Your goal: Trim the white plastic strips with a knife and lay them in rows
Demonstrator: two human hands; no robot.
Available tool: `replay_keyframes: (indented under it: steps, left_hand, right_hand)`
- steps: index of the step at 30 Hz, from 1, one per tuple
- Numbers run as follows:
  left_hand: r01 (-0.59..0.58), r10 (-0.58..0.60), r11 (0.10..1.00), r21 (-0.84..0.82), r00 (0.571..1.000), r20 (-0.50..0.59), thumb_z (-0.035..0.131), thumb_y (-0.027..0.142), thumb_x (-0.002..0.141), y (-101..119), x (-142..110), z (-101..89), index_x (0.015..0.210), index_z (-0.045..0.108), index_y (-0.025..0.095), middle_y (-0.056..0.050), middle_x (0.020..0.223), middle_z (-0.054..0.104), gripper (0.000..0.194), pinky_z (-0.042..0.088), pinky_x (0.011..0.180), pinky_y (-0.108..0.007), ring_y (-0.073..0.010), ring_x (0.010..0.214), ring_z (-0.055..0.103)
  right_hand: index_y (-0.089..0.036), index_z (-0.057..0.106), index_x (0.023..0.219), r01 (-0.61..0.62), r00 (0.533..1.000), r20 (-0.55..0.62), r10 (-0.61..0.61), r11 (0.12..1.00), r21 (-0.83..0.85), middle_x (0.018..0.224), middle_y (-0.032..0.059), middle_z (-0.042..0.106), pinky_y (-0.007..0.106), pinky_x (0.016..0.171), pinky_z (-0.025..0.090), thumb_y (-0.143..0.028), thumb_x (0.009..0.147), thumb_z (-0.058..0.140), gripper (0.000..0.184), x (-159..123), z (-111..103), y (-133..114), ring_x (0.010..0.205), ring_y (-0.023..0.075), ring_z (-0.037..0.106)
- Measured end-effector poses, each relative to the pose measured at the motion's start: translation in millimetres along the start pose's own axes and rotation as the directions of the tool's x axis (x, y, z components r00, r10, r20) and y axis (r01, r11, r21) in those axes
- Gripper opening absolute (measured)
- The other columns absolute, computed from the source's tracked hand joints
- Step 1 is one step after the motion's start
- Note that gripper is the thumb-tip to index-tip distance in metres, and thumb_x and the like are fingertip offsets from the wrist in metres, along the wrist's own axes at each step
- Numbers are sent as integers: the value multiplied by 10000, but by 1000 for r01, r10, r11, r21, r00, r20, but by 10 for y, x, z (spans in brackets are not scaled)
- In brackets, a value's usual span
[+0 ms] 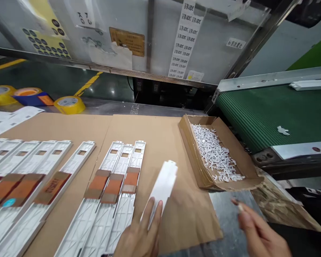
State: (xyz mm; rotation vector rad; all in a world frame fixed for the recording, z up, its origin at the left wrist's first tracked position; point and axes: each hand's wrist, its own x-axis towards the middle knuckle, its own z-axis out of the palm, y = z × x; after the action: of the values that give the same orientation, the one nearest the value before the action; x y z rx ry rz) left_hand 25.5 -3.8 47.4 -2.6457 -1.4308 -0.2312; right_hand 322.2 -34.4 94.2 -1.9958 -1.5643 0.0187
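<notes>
My left hand point(143, 230) lies over the lower part of a white plastic strip point(164, 180), with two fingers stretched along its smooth face; the thumb is hidden. To its left, several ribbed white plastic strips point(124, 210) lie side by side, each with a brown and orange band across it. My right hand point(262, 230) is at the lower right, below the cardboard box point(188, 146) of small white plastic pieces point(216, 153). Its thumb and forefinger pinch a small white piece point(240, 207), slightly blurred.
Cardboard sheets point(160, 132) cover the metal table. Rolls of tape point(69, 104) stand at the back left, near white sheets point(10, 119). A green conveyor belt point(256, 110) runs at the right, with a small white piece point(283, 130) on it. A panel with labels point(160, 35) hangs across the back.
</notes>
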Motion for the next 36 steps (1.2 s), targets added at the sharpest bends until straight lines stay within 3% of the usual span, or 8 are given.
replay_keyframes:
  steps: [3, 5, 7, 11, 17, 26, 36]
  left_hand:
    - [71, -72, 997, 26, 996, 52, 602, 306, 708, 120, -225, 186, 1259, 496, 188, -105, 1326, 491, 573, 368, 328, -155, -194, 902, 614]
    - [73, -76, 996, 52, 995, 64, 611, 326, 710, 225, -303, 281, 1225, 534, 173, -127, 1307, 502, 543, 384, 340, -175, -212, 890, 621]
    - [66, -73, 993, 96, 995, 70, 617, 299, 712, 320, -340, 346, 1195, 563, 164, -160, 1280, 516, 504, 392, 352, -197, -173, 703, 624]
    - [77, -84, 991, 113, 995, 62, 604, 329, 727, 405, -350, 383, 1110, 626, 157, -156, 1201, 568, 420, 357, 322, -213, -59, 382, 422]
    - [104, -109, 989, 102, 993, 47, 637, 353, 686, 393, -328, 374, 1072, 643, 167, -112, 1164, 592, 429, 333, 314, -183, -39, 364, 365]
    - [91, -95, 988, 126, 995, 33, 626, 367, 688, 379, -319, 362, 1051, 645, 180, -76, 1152, 595, 408, 347, 315, -178, -43, 359, 383]
    - [53, -56, 988, 146, 998, 15, 615, 432, 692, 395, -370, 415, 1091, 617, 136, -171, 1234, 485, 497, 348, 319, -204, -49, 361, 401]
  right_hand:
    - [-199, 649, 1031, 251, 955, 154, -253, 967, 33, 957, 48, 705, 190, 694, 528, -341, 899, 450, 277, -43, 452, -305, 826, 168, 679]
    - [-192, 618, 1059, 337, 913, 232, -336, 941, 36, 925, 48, 700, 193, 657, 521, -314, 930, 395, 285, -77, 690, -505, 799, 153, 675]
    - [-184, 610, 1037, 395, 881, 284, -378, 919, -4, 803, 33, 685, 208, 558, 495, -314, 951, 343, 309, -105, 855, -673, 692, 146, 665]
    - [-204, 614, 956, 489, 833, 334, -442, 870, -68, 644, -6, 607, 237, 479, 404, -317, 971, 281, 352, -139, 1037, -881, 567, 140, 614]
    - [-191, 601, 898, 551, 773, 416, -479, 832, -66, 654, 4, 587, 244, 519, 343, -323, 978, 251, 383, -164, 1165, -954, 551, 128, 570]
    - [-176, 600, 927, 590, 741, 454, -494, 803, -89, 716, 13, 625, 248, 565, 330, -310, 984, 232, 396, -141, 1176, -977, 589, 123, 580]
    - [-172, 608, 909, 626, 722, 465, -513, 770, -123, 707, 17, 626, 262, 548, 308, -313, 985, 222, 418, -92, 1168, -1011, 552, 122, 553]
